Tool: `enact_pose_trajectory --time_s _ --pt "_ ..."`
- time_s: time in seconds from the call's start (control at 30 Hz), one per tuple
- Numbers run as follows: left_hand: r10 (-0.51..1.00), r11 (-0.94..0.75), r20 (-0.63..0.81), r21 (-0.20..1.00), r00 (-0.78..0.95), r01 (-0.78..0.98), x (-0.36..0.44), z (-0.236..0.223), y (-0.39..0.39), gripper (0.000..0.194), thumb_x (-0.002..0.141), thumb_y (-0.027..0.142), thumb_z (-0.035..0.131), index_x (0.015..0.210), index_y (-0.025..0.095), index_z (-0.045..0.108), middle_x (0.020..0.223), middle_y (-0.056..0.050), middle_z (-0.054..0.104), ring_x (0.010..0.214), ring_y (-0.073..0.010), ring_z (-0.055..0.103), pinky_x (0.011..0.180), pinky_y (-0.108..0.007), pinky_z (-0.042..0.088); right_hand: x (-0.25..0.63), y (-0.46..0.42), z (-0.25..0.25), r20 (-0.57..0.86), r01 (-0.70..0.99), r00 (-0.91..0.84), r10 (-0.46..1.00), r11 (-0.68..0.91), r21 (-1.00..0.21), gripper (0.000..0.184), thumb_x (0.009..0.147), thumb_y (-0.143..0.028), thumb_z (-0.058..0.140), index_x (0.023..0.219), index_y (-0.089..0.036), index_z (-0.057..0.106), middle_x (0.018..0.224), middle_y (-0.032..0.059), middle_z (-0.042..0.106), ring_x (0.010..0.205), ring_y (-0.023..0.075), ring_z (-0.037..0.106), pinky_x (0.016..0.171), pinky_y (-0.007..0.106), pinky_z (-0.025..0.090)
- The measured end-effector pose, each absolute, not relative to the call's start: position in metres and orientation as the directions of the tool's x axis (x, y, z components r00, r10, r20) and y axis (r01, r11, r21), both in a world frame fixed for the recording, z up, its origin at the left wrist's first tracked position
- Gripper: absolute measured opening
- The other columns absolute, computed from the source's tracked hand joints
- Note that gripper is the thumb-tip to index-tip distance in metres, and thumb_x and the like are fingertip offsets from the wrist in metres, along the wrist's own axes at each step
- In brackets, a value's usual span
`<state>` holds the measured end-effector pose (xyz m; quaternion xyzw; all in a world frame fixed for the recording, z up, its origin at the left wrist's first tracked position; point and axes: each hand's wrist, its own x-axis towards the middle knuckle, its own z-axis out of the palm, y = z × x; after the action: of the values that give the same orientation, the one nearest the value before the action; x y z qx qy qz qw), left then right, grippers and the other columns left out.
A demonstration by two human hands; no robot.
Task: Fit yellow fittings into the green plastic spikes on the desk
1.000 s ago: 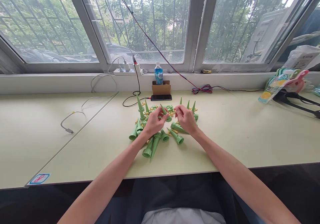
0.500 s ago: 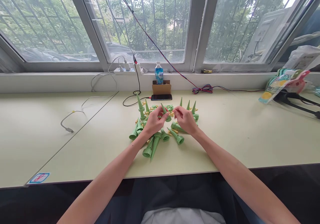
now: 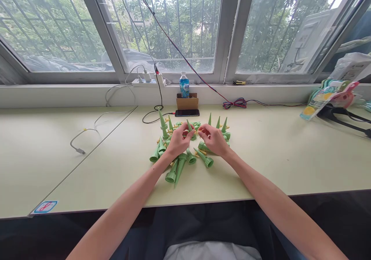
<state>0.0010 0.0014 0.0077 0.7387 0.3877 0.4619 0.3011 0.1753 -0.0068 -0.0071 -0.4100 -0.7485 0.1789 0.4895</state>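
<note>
My left hand (image 3: 180, 139) is closed around a green plastic watering spike (image 3: 189, 126), its pointed tip up. Right beside it, my right hand (image 3: 213, 138) pinches a small yellow valve (image 3: 197, 132) against the spike's side; the fingers partly hide it. Around both hands lie several more green spikes, some with yellow valves. One spike (image 3: 204, 158) lies on its side below my right hand, and another (image 3: 171, 175) points its threaded open end towards me. A few stand upright, such as the tall spike (image 3: 162, 124) at the left.
Behind the pile, a phone (image 3: 187, 113) leans by a cardboard box (image 3: 187, 103), with a blue-labelled bottle (image 3: 184, 85) behind. A power strip (image 3: 148, 82) sits on the sill. Bundled cable (image 3: 235, 103) and a white cable (image 3: 79, 150) lie on the table (image 3: 278, 155); packaged items (image 3: 324, 97) are far right.
My right hand has moved slightly left, bringing the yellow valve from just apart to the side of the green spike. My left hand stays nearly in place.
</note>
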Motion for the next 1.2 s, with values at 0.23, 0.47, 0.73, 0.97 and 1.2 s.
enact_pose_trajectory --time_s 0.23,0.47,0.73,0.97,1.2 --pt "0.848 -0.522 0.449 0.802 0.283 0.290 0.0006 0.0063 0.0030 0.017 0.086 0.032 0.061 0.096 0.018 0.057 0.094 -0.004 0.063 0.067 -0.0109 0.056 0.051 -0.021 0.039 0.1761 -0.0065 -0.0061 0.538 0.390 -0.186 0.822 0.564 -0.728 0.017 0.091 -0.033 0.051 0.093 -0.019 0.060 0.075 0.0035 0.065 0.066 0.0159 0.057 0.060 0.027 0.043" --pt "0.842 -0.531 0.456 0.791 0.286 0.304 0.0004 0.0068 0.0029 0.015 0.087 0.031 0.061 0.094 0.019 0.056 0.092 -0.002 0.062 0.064 -0.0099 0.055 0.048 -0.020 0.037 0.1765 -0.0057 -0.0070 0.523 0.380 -0.201 0.828 0.559 -0.737 0.017 0.091 -0.034 0.050 0.093 -0.019 0.059 0.074 0.0031 0.063 0.065 0.0157 0.055 0.061 0.028 0.043" --pt "0.822 -0.564 0.479 0.761 0.309 0.321 0.0003 0.0044 0.0030 0.015 0.090 0.033 0.055 0.093 0.019 0.054 0.088 -0.002 0.060 0.060 -0.0085 0.051 0.045 -0.019 0.033 0.1762 -0.0056 -0.0085 0.512 0.383 -0.210 0.833 0.552 -0.741 0.020 0.092 -0.036 0.048 0.087 -0.019 0.058 0.068 0.0004 0.059 0.059 0.0135 0.049 0.060 0.027 0.041" --pt "0.817 -0.568 0.477 0.761 0.324 0.312 0.0006 0.0067 0.0010 0.018 0.090 0.036 0.055 0.094 0.018 0.055 0.087 -0.003 0.059 0.059 -0.0084 0.049 0.044 -0.019 0.033 0.1762 -0.0056 -0.0079 0.513 0.449 -0.198 0.835 0.542 -0.710 0.027 0.094 -0.039 0.047 0.078 -0.019 0.054 0.060 -0.0020 0.053 0.055 0.0122 0.043 0.056 0.025 0.035" --pt "0.815 -0.568 0.474 0.765 0.332 0.304 0.0011 0.0072 -0.0001 0.021 0.090 0.039 0.054 0.094 0.019 0.056 0.085 -0.003 0.058 0.058 -0.0081 0.048 0.042 -0.018 0.031 0.1762 -0.0042 -0.0090 0.520 0.487 -0.186 0.834 0.537 -0.688 0.036 0.094 -0.047 0.045 0.071 -0.020 0.050 0.055 -0.0031 0.045 0.052 0.0121 0.037 0.053 0.026 0.030"
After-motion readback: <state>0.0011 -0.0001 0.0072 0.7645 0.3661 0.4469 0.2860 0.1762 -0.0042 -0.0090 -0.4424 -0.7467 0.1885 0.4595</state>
